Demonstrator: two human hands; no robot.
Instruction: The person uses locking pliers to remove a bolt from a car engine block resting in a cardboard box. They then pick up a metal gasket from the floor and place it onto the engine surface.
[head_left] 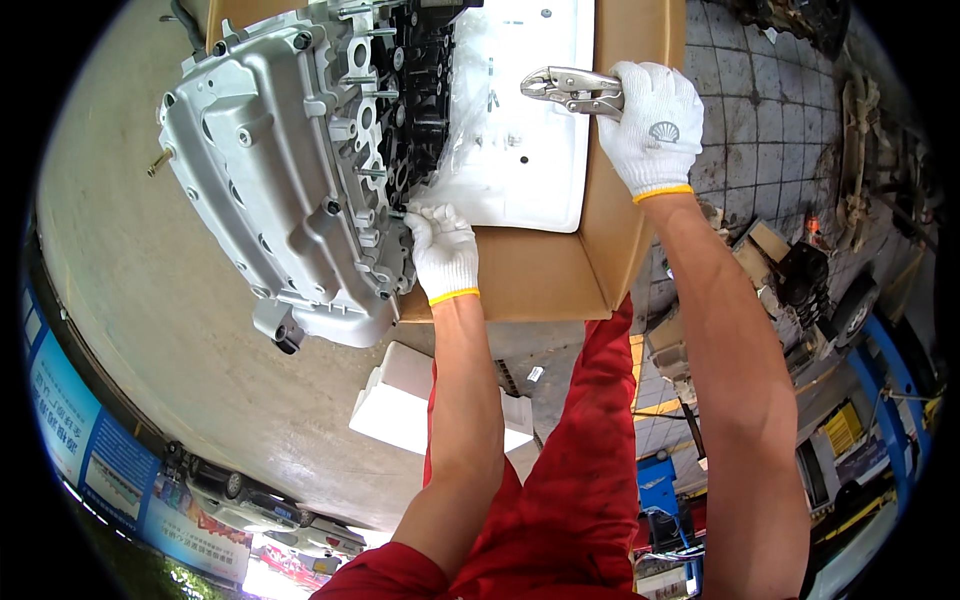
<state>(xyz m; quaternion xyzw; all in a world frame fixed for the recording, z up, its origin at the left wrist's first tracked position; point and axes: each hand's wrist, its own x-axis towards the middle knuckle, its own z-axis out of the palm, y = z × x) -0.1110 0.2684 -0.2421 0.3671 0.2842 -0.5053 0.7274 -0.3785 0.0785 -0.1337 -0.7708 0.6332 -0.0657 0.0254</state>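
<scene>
The left hand and the right hand wear white knitted gloves, each finished with a narrow yellow hem. On the back of the right one is printed a grey fan-shaped mark. The short left sleeve of red cloth matches the red cloth trousers.

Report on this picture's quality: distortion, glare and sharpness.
Head view: fisheye bending curves the blue banner along the lower left, and the corners fall to black; head view: glare washes out a patch near the parked cars; head view: the locking pliers in the right hand look fairly sharp, without obvious motion blur.
</scene>
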